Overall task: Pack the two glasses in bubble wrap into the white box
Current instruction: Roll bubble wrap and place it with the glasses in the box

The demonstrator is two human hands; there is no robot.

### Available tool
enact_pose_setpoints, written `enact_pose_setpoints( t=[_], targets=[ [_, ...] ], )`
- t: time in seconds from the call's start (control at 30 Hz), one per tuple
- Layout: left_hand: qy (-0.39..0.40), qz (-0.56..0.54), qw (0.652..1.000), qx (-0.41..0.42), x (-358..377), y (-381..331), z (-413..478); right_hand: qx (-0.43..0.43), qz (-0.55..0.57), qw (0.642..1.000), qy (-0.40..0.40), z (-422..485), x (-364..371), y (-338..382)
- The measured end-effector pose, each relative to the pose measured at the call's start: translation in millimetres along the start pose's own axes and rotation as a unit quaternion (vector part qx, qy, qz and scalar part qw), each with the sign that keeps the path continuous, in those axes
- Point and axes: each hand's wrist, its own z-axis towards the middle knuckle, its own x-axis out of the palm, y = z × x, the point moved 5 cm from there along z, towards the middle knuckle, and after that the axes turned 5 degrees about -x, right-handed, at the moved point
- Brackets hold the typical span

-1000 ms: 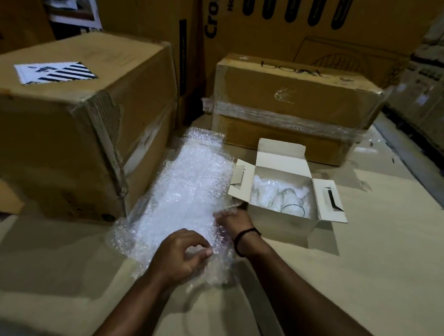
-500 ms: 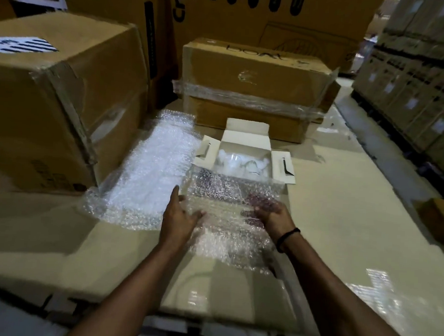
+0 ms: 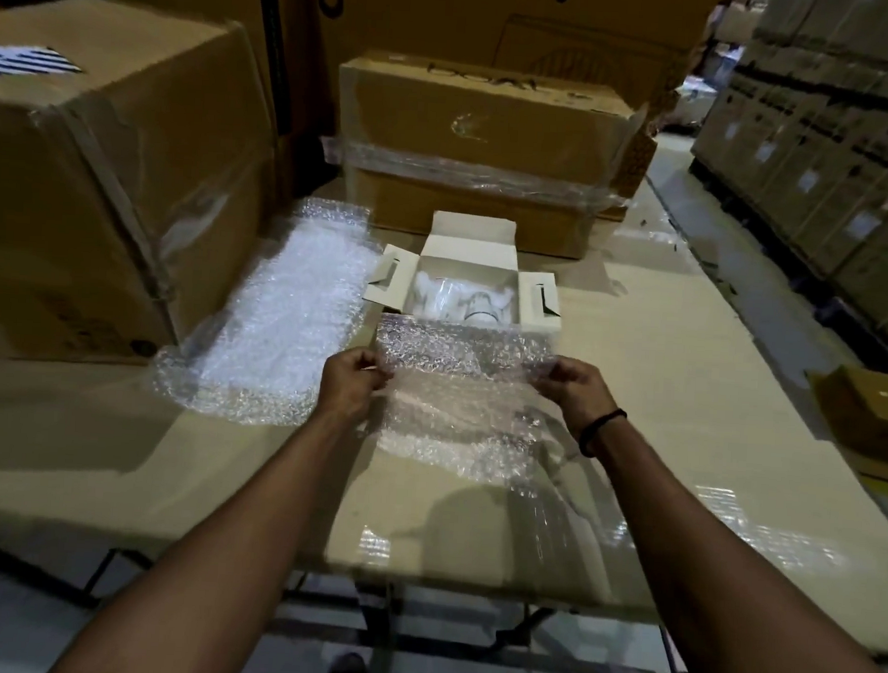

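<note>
Both hands have lifted: left hand (image 3: 353, 383) and right hand (image 3: 573, 389) pinch a bubble wrap sheet (image 3: 460, 383) taut, just short of the white box (image 3: 466, 265) holding a wrapped glass (image 3: 479, 307). Padding step; next, likely lower it in.

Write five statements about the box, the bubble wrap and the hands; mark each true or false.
1. The white box stands open. True.
2. The left hand and right hand pinch the same bubble wrap sheet. True.
3. The white box is empty. False: a glass shows inside.
4. The spare sheet lies right of the box. False: it lies left.
5. The right hand grips a glass. False: only bubble wrap.
</note>
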Motion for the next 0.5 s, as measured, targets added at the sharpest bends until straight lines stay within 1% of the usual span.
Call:
enact_pose_setpoints(
  t=[0.13,0.2,0.27,0.37,0.43,0.5],
  targets=[
    [0.02,0.009,1.0,-0.018,0,2,19,0.001,-0.069,0.997,0.044,-4,-1,-7],
    [0.034,0.008,0.999,-0.028,-1,4,24,-0.019,-0.144,0.986,0.083,-4,-2,-14],
    [0.041,0.011,0.999,-0.015,-3,6,31,-0.036,-0.268,0.953,0.134,-5,0,-20],
    [0.039,0.05,0.996,0.061,-9,2,31,-0.051,-0.431,0.881,0.188,-5,5,-26],
    [0.07,0.06,0.99,0.103,-9,-3,24,-0.082,-0.474,0.853,0.203,-8,5,-26],
    [0.133,0.142,0.966,0.172,-3,-6,16,-0.134,-0.508,0.82,0.228,-14,5,-23]
  ],
)
